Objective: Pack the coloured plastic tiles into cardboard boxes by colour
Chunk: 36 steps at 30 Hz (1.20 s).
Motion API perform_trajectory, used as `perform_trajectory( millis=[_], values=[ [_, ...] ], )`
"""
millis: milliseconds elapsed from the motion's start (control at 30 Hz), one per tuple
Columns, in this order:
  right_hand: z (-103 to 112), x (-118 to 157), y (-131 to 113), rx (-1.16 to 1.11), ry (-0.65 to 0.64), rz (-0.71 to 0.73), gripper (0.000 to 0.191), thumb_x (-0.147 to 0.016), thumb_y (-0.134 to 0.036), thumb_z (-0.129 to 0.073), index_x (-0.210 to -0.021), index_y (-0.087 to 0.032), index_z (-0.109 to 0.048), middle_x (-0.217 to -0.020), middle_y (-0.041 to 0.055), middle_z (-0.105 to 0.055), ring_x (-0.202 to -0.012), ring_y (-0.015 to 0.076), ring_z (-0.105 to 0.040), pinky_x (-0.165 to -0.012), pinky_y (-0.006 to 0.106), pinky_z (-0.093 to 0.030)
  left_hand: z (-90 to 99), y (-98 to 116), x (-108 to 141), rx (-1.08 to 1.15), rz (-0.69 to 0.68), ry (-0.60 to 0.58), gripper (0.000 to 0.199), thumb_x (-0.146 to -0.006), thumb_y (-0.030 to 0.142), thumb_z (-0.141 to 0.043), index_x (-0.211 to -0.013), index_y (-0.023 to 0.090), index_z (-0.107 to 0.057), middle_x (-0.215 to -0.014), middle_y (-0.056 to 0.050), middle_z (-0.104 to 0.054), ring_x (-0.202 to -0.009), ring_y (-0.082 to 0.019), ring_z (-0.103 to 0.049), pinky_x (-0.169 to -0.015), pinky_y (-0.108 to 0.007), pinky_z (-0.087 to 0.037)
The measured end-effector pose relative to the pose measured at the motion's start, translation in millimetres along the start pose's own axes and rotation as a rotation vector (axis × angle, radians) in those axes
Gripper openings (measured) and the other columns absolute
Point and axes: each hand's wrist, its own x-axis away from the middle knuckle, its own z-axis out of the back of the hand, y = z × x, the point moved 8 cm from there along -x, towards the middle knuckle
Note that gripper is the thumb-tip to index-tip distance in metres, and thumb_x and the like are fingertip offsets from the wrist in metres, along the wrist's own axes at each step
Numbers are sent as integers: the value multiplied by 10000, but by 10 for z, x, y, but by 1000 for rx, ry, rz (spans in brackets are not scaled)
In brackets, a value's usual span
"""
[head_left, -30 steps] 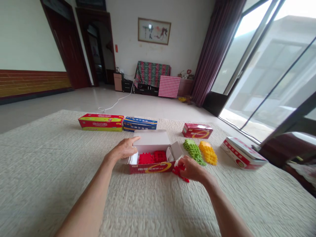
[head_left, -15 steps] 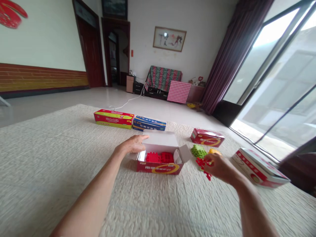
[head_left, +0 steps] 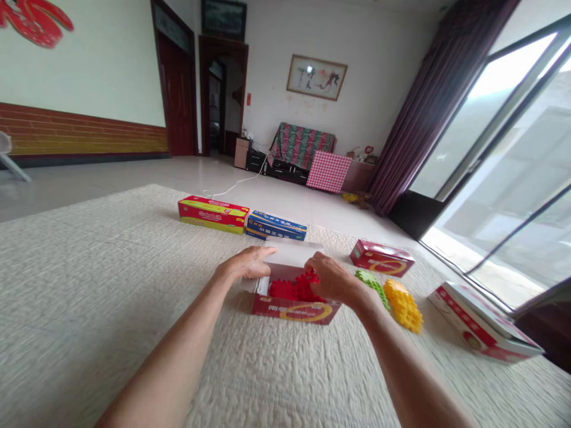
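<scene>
An open dark red box with white flaps lies on the quilted cream surface, with red toothed plastic pieces inside. At its left rear corner is my left hand, thumb and forefinger apart around the flap there. My right hand is over the box's right side, fingers closed on red pieces at the opening. Right of the box lie green pieces, partly behind my right wrist, and yellow pieces.
Behind the open box lie a red and yellow-green box and a blue box. A closed dark red box lies at the right rear. A white and red box sits farther right.
My right hand has moved left from beside the green and yellow pieces to the open box, bringing red pieces. My left hand stays at the box's left corner. The view has shifted slightly.
</scene>
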Motion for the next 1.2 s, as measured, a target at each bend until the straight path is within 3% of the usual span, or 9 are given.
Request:
perform_trajectory(
  millis=[200, 367, 467, 600, 700, 833, 933, 1100, 1200],
  values=[
    [200, 145, 48, -109, 143, -2, 378, -628, -46, -495, -944, -200, -634, -980, 66, -602, -772, 157, -583, -697, 295, -454, 14, 5, 18, 29, 17, 30, 727, -641, 175, -528, -1364, 221, -467, -966, -66, -700, -827, -222, -629, -658, -236, -421],
    [558, 714, 308, -265, 788, -193, 228, -780, -227, -526, -994, -212, -603, -1016, 67, -600, -872, 201, -581, -770, 360, -469, 178, -62, 77, 153, 44, 181, 654, -624, 180, -603, -1275, 238, -564, -779, -25, -703, -778, -219, -622, -657, -242, -396],
    [246, 1102, 672, -548, 1023, -454, 277, -837, -392, -494, -1004, -200, -604, -993, 78, -619, -923, 223, -580, -779, 373, -470, 266, -360, 157, 651, 236, 391, 568, -559, 172, -709, -1122, 234, -664, -627, 12, -654, -714, -194, -614, -633, -224, -383],
    [-506, 1151, 917, -1181, 920, -590, 399, -837, -520, -463, -1033, -211, -624, -1082, 75, -643, -1004, 236, -588, -770, 356, -487, 107, -688, 362, 1089, 469, 621, 500, -669, 230, -644, -1165, 176, -611, -636, -4, -639, -594, -166, -596, -555, -231, -395],
    [-783, 1060, 834, -1474, 820, -547, 439, -816, -546, -497, -1109, -243, -619, -1157, 58, -640, -1064, 236, -581, -803, 356, -493, -135, -705, 502, 1276, 508, 666, 564, -712, 185, -544, -1268, 103, -496, -698, -38, -661, -553, -155, -597, -519, -239, -421],
    [-750, 970, 607, -1502, 685, -405, 444, -823, -576, -490, -1088, -260, -653, -1246, 60, -610, -1138, 246, -550, -862, 371, -475, -437, -516, 554, 1535, 403, 633, 486, -690, 193, -596, -1168, 113, -569, -774, -55, -698, -599, -149, -632, -542, -230, -459],
    [-655, 988, 547, -1390, 686, -389, 380, -829, -555, -498, -990, -267, -686, -1357, 38, -523, -1185, 252, -509, -886, 364, -459, -560, -374, 533, 1675, 333, 605, 403, -715, 240, -617, -1104, 134, -620, -861, -65, -716, -691, -164, -664, -615, -249, -500],
    [-622, 990, 559, -1288, 708, -404, 320, -784, -510, -562, -879, -222, -667, -1349, 57, -527, -1092, 259, -546, -838, 345, -464, -585, -256, 507, 1846, 258, 541, 397, -815, 371, -498, -1039, 90, -668, -830, -116, -724, -736, -223, -680, -653, -320, -527],
    [-621, 990, 567, -1288, 726, -386, 252, -770, -439, -572, -859, -211, -629, -1314, 61, -553, -1038, 247, -562, -840, 337, -452, -576, -241, 507, 1989, 205, 517, 381, -814, 302, -467, -1046, 83, -676, -827, -114, -729, -763, -227, -683, -661, -320, -526]
  ],
)
